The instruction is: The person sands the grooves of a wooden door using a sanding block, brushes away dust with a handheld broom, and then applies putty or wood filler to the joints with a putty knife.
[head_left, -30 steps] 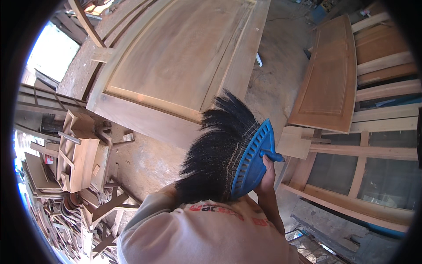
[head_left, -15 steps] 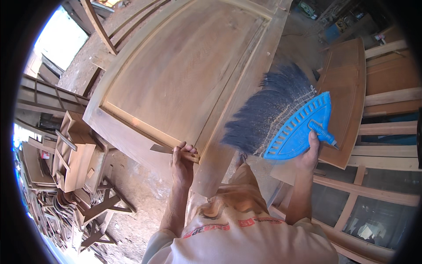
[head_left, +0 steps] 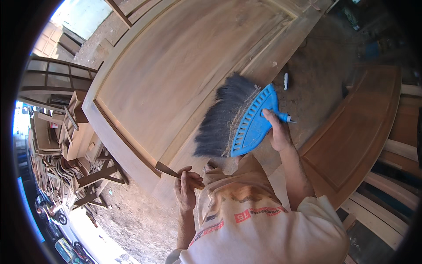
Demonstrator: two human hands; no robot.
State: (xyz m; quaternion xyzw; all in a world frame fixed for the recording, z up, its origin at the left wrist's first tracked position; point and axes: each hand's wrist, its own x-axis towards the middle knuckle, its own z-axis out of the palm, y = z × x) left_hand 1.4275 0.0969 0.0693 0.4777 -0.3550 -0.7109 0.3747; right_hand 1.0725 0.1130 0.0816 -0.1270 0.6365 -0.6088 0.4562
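A large wooden door [head_left: 176,83] with an arched recessed panel lies in front of me. My right hand [head_left: 278,132] grips a broom head [head_left: 255,125] by its blue plastic base, thumb over the short stub where a handle would fit. Its dark bristles [head_left: 224,116] spread over the door's right-hand edge; whether they touch the wood I cannot tell. Closed around the wooden handle of a putty knife [head_left: 168,169] is my left hand [head_left: 187,187], near the door's near corner. The knife's thin blade points left, by the panel's frame.
A second wooden panel [head_left: 351,136] leans at the right, over a stack of boards and frames [head_left: 373,211]. To the left stand wooden box pieces [head_left: 81,136] and a trestle [head_left: 99,176] among piled offcuts. A small white object [head_left: 285,82] lies beyond the broom.
The broom head has swung left, its bristles now over the door's edge. My left hand and the putty knife sit slightly lower. The whole view has turned.
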